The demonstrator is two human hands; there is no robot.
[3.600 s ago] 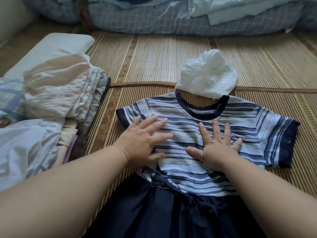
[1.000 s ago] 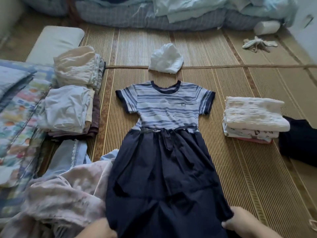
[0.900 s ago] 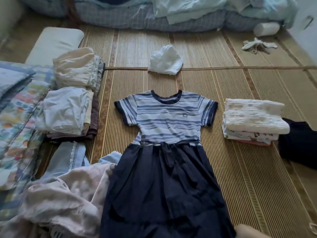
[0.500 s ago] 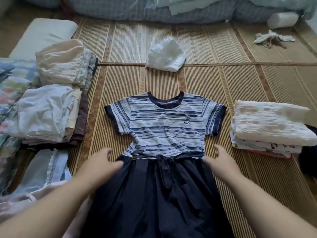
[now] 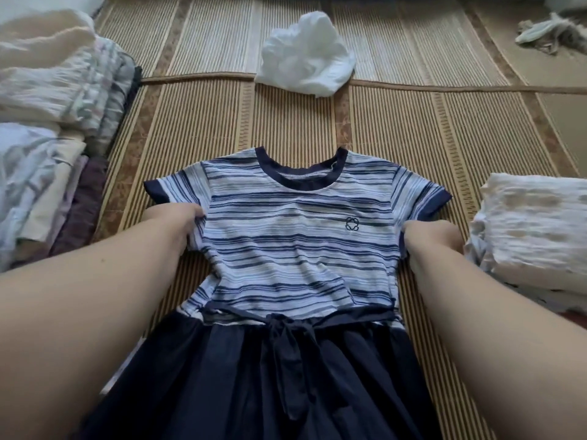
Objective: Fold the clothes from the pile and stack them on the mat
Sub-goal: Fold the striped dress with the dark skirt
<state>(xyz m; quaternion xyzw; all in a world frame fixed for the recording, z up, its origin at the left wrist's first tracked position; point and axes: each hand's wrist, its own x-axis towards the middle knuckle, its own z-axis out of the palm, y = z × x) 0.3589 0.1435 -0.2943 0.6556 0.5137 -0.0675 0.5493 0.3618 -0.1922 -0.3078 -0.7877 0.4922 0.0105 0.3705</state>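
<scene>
A dress (image 5: 295,242) with a blue-and-white striped top, navy collar and navy skirt lies flat, face up, on the woven straw mat (image 5: 428,128). A navy sash is tied at its waist. My left hand (image 5: 178,222) pinches the fabric under the left sleeve at the armpit. At the opposite armpit my right hand (image 5: 428,238) grips the edge below the right sleeve. Both sets of fingers are partly tucked under the cloth.
A stack of folded cream clothes (image 5: 533,230) sits close to my right hand. Folded piles of pale clothes (image 5: 54,128) lie along the left. A crumpled white garment (image 5: 305,55) rests beyond the collar. A small rag (image 5: 540,33) lies far right.
Both hands moved forward from the waist up to the armpits of the dress and took hold of the fabric. The view came closer to the dress.
</scene>
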